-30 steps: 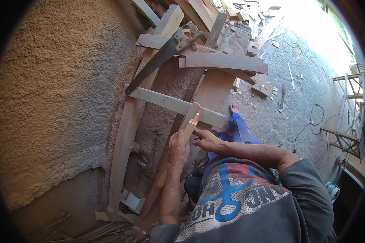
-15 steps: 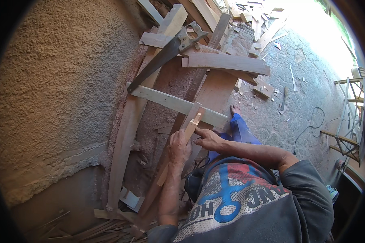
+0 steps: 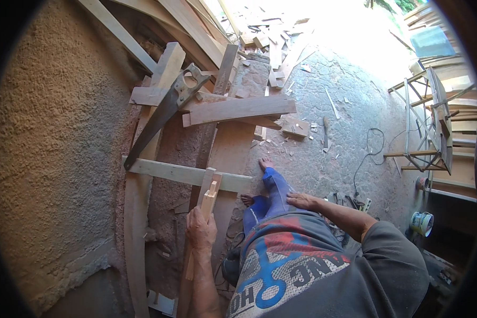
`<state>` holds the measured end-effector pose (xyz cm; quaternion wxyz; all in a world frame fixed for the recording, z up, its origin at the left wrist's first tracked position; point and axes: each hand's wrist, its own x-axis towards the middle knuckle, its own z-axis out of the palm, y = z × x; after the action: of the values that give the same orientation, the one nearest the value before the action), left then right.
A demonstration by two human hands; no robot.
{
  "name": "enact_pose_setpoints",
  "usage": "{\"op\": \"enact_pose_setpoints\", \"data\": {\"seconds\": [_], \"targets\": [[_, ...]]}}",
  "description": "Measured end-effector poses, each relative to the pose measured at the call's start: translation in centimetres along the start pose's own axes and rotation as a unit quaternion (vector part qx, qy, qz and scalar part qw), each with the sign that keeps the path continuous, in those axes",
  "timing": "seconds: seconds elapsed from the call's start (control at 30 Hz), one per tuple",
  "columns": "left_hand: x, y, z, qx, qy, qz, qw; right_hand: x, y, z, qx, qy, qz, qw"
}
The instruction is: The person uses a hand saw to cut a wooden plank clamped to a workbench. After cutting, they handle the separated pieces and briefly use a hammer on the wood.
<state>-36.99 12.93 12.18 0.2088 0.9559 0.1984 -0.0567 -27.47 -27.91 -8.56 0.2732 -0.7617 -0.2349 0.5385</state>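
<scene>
My left hand (image 3: 201, 229) is closed around a narrow wooden strip (image 3: 209, 201) whose upper end is cut into a stepped, tenon-like shape. The strip's lower end shows beside my left forearm. Just past that notched end, a short flat wooden piece (image 3: 205, 183) lies against a pale crosswise board (image 3: 169, 172). My right hand (image 3: 301, 201) holds nothing; its fingers are stretched out by the blue trousers (image 3: 277, 188) at my thigh. A handsaw (image 3: 161, 111) rests slantwise on the timbers, its handle at the far end and its tip near the crosswise board's left end.
Long beams (image 3: 138, 233) run alongside a rough wall (image 3: 53, 132) on the left. A thick board (image 3: 244, 108) lies across them. Offcuts, a chisel-like tool (image 3: 326, 132) and a black cord (image 3: 373, 153) lie on the floor. To the right stand a metal-and-wood frame (image 3: 432, 122) and a white bucket (image 3: 422, 223).
My right hand has left the notched end of the strip and moved right to my thigh. My left hand still grips the strip. The whole view has shifted toward the right.
</scene>
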Motion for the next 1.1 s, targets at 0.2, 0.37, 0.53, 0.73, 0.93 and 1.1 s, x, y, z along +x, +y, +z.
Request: {"op": "enact_pose_setpoints", "data": {"seconds": [0.2, 0.37, 0.53, 0.73, 0.93, 1.1], "targets": [[-0.3, 0.8, 0.1, -0.001, -0.001, -0.022, 1.000, -9.8, -3.3, -3.2, 0.144, 0.060, 0.120, 0.980], [0.1, 0.9, -0.6, -0.003, -0.019, -0.027, 0.999, -13.7, -3.4, -5.1, 0.324, 0.036, 0.099, 0.940], [0.3, 0.1, -1.0, 0.013, -0.021, -0.026, 0.999, -9.6, -6.5, -7.7, -0.148, 0.058, 0.021, 0.987], [0.2, -0.4, -0.2, 0.013, -0.013, -0.013, 1.000, -7.3, -3.3, -7.9, -0.388, -0.008, 0.071, 0.919], [-0.2, -0.3, 0.2, 0.014, -0.012, -0.022, 1.000, -12.3, -4.4, -8.8, -0.254, 0.203, -0.209, 0.922], [-0.1, -0.4, 0.0, 0.018, -0.003, -0.006, 1.000, -14.0, -10.8, -7.8, 0.305, 0.317, -0.032, 0.897]]}}
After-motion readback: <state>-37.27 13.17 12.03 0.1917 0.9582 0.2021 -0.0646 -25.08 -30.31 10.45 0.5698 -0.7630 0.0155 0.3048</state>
